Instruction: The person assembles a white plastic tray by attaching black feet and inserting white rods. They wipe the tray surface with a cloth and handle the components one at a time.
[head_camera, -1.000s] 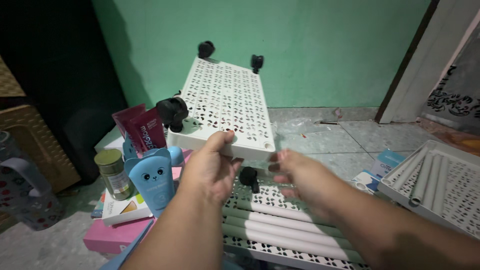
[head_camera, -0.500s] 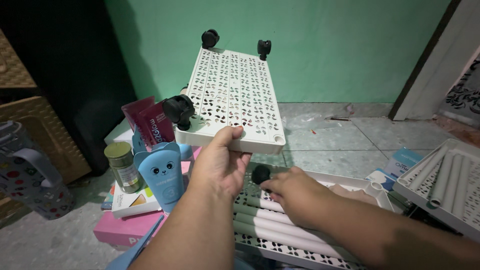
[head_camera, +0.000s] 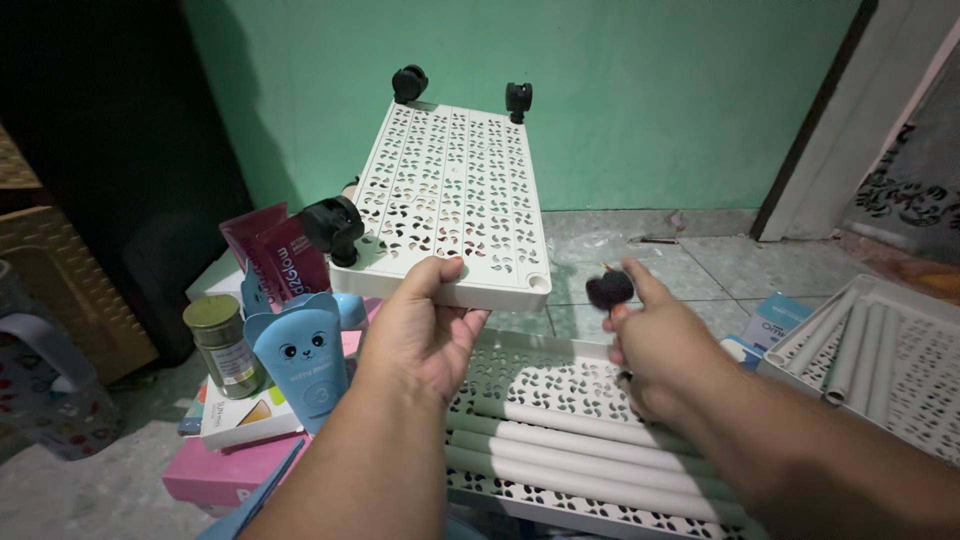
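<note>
White tubes (head_camera: 570, 440) lie nearest on a perforated tray (head_camera: 560, 375). Above them, the left hand (head_camera: 420, 325) clamps its fingers on the near edge of a white perforated shelf panel (head_camera: 455, 190), while the right hand (head_camera: 655, 335) pinches a black caster wheel (head_camera: 608, 290) just right of the panel's near corner. Three casters sit fitted farther back.

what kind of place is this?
Probably a room in a home, with work done on the floor. A green painted wall meets a tiled floor, toiletry tubes and a jar are piled at one side, and white perforated shelf panels and tubes lie loose.
</note>
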